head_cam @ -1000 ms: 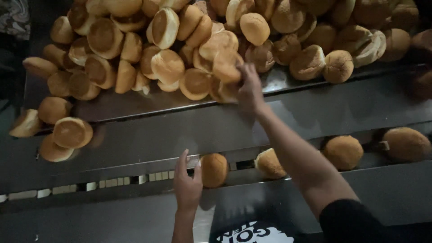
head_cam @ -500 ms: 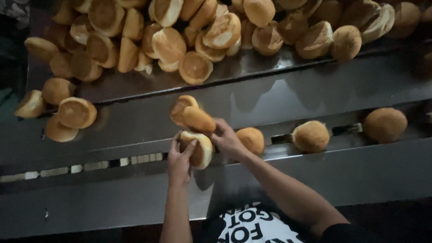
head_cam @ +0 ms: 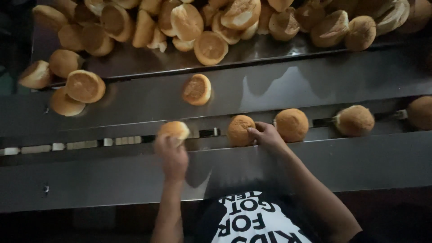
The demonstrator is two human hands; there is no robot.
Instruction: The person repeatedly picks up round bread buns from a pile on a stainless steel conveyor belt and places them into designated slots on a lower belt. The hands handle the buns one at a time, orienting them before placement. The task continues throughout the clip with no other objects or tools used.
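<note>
My left hand [head_cam: 172, 155] grips a golden bread roll [head_cam: 173, 130] and holds it over the narrow conveyor channel [head_cam: 81, 145]. My right hand [head_cam: 265, 135] rests its fingers on another roll [head_cam: 240, 130] sitting in the same channel. To the right, three more rolls [head_cam: 292, 124] stand in a row along the channel. One loose roll [head_cam: 197, 89] lies on the sloped steel chute [head_cam: 288, 85] just above my hands. A big heap of rolls [head_cam: 211, 22] fills the upper steel tray.
A few rolls [head_cam: 83, 86] sit at the left end of the upper tray edge. A wide steel panel [head_cam: 90, 180] runs along the front, below the channel. My dark printed shirt [head_cam: 256, 220] shows at the bottom.
My hands, together holding rolls above the channel, have separated and lowered. The right now presses a roll into the channel, the left holds one further left. The row has shifted right.
</note>
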